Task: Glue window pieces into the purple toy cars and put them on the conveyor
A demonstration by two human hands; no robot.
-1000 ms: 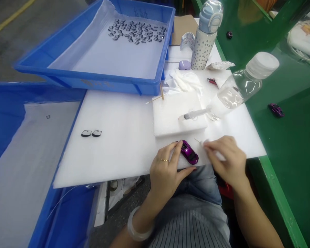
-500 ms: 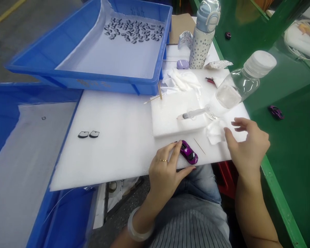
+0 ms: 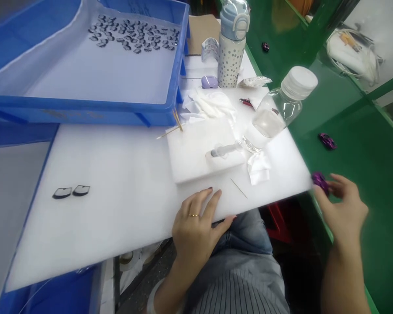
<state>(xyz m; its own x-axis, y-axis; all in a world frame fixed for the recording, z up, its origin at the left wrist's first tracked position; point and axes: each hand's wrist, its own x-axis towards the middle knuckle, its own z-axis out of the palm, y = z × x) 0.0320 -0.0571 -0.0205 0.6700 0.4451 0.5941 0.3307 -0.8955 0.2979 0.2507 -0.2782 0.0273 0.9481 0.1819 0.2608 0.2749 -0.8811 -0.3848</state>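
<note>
Between the thumb and fingers of my right hand (image 3: 343, 209) is a purple toy car (image 3: 320, 181), held over the edge of the green surface at the right. My left hand (image 3: 196, 226) rests at the front edge of the white foam board (image 3: 118, 226), its fingers apart and nothing in them. A thin wooden toothpick (image 3: 239, 188) lies on the board to the right of that hand. Two small dark-edged clear pieces, a left one (image 3: 62, 192) and a right one (image 3: 81, 190), lie on the board's left part.
A blue tray (image 3: 85, 111) with several small dark pieces stands behind. A foam block (image 3: 199, 165) holds toothpicks and a syringe-like tube (image 3: 224, 150). Near it stand a clear bottle (image 3: 275, 113), tissue (image 3: 258, 168) and a dotted drink bottle (image 3: 231, 56). Another purple car (image 3: 327, 141) sits on the green surface (image 3: 356, 161).
The purple car has gone from my left hand to my right hand, which has moved right over the green edge. My left hand stays on the board, holding nothing. The view has turned right.
</note>
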